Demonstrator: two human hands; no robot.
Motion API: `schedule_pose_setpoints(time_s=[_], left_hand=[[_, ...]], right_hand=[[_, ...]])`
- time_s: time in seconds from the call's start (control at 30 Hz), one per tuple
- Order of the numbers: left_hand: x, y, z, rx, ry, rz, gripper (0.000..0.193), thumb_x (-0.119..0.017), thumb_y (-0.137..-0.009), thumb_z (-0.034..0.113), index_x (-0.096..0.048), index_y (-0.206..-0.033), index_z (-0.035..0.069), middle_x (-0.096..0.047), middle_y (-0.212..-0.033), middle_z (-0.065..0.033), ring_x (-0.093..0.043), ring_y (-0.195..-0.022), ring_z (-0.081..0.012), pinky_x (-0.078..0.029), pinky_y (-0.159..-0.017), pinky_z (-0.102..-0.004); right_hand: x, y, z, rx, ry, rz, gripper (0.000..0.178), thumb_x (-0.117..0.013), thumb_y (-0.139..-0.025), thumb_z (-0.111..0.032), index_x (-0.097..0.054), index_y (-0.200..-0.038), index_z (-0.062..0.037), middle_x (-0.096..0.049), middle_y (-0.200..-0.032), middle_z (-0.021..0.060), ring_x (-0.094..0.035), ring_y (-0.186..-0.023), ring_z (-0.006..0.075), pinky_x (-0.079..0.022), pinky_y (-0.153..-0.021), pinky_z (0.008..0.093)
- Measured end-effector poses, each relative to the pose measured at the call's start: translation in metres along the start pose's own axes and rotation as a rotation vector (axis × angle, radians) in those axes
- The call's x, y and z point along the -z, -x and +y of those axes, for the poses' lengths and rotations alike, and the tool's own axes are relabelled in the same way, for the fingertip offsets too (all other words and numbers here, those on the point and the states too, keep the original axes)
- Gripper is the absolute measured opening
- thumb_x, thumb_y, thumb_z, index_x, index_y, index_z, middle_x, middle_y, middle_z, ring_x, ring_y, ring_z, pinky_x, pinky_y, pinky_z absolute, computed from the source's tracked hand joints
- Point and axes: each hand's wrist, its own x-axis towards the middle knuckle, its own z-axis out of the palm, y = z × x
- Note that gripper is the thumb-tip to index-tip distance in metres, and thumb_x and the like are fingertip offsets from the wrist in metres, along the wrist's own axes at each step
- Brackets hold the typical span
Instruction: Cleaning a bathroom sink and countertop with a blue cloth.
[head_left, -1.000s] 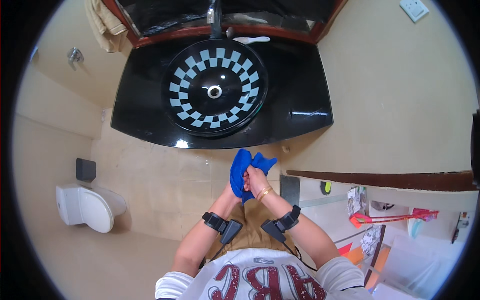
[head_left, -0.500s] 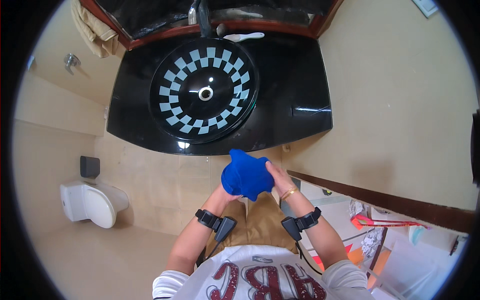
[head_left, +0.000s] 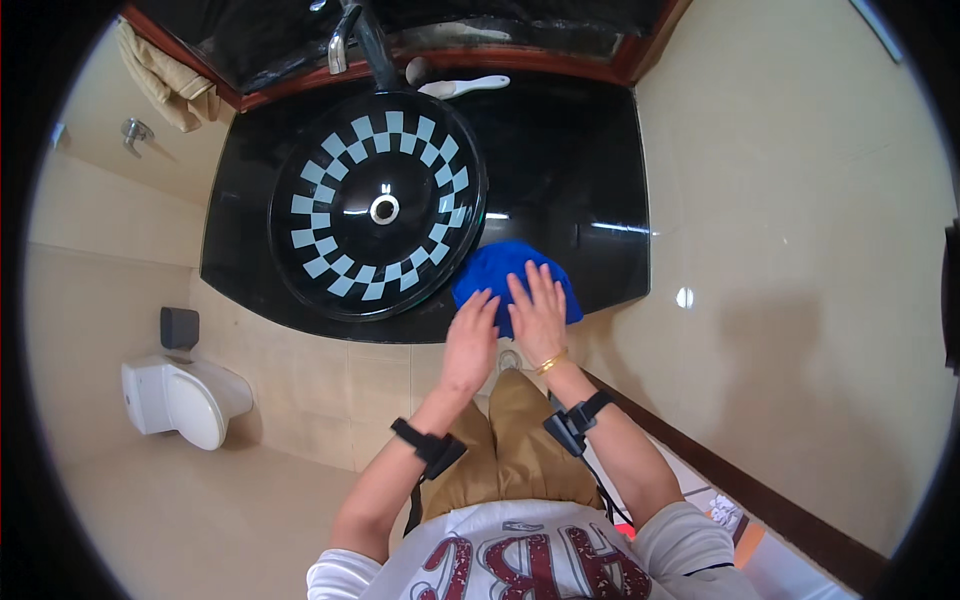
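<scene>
Left hand (head_left: 472,342) and right hand (head_left: 541,325), loosely open, spread over the blue cloth (head_left: 492,266) just right of the basin (head_left: 400,240), no grip visible; a backward drag could pull it off the counter (head_left: 570,170)

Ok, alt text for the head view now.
A person's left hand and right hand are open over a blue cloth at the front edge of a glossy black countertop, beside a round black basin with a pale checkered ring.

One left grip (head_left: 471,343), one right grip (head_left: 539,318) and two black forearm straps (head_left: 436,453) show, along with one blue cloth (head_left: 500,260), one black surface (head_left: 585,170), one round basin (head_left: 400,180), one tap (head_left: 340,45), one beige towel (head_left: 165,75), one wall valve (head_left: 134,132), one toilet (head_left: 192,402) and one grey container (head_left: 180,328)
</scene>
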Motion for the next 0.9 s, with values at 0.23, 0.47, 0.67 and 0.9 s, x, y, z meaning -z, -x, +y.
schedule_pose_setpoints(time_s=[0.23, 0.47, 0.67, 0.9], left_hand=[[-0.03, -0.015, -0.007, 0.08, -0.316, -0.29, 0.084, -0.06, -0.07, 0.039, -0.024, -0.13, -0.006, -0.016, -0.139, -0.0221, -0.01, -0.131, -0.0335, -0.011, -0.103, -0.0484], [-0.038, -0.109, -0.004, 0.033, -0.35, -0.387, 0.102, -0.056, -0.065, 0.06, -0.018, -0.132, -0.006, -0.008, -0.141, -0.0212, -0.004, -0.132, -0.0337, -0.01, -0.103, -0.0483], [-0.058, -0.217, -0.004, 0.148, -0.426, -0.514, 0.122, -0.052, -0.054, 0.077, -0.008, -0.134, -0.004, 0.002, -0.141, -0.0231, 0.007, -0.131, -0.0354, -0.003, -0.103, -0.0514], [-0.058, -0.301, -0.019, 0.238, -0.353, -0.567, 0.131, -0.056, -0.049, 0.078, 0.003, -0.135, -0.002, 0.011, -0.14, -0.022, 0.015, -0.129, -0.0348, 0.003, -0.102, -0.0514]], right_hand=[[-0.023, -0.011, 0.023, 0.032, 0.133, -0.181, 0.051, -0.049, -0.081, -0.029, -0.038, -0.128, -0.015, -0.024, -0.138, 0.0136, -0.018, -0.128, 0.0319, -0.013, -0.102, 0.0492], [-0.008, -0.084, 0.074, 0.065, 0.183, -0.131, 0.053, -0.05, -0.079, -0.031, -0.036, -0.129, -0.0179, -0.023, -0.138, 0.0115, -0.016, -0.129, 0.0302, -0.01, -0.103, 0.0508], [-0.008, -0.175, 0.126, 0.083, 0.265, -0.114, 0.052, -0.046, -0.08, -0.033, -0.035, -0.13, -0.0219, -0.02, -0.14, 0.0092, -0.012, -0.131, 0.0287, -0.006, -0.102, 0.0529], [-0.018, -0.25, 0.159, 0.131, 0.315, -0.047, 0.051, -0.045, -0.08, -0.032, -0.035, -0.13, -0.0237, -0.022, -0.14, 0.0079, -0.013, -0.13, 0.0274, -0.006, -0.102, 0.0527]])
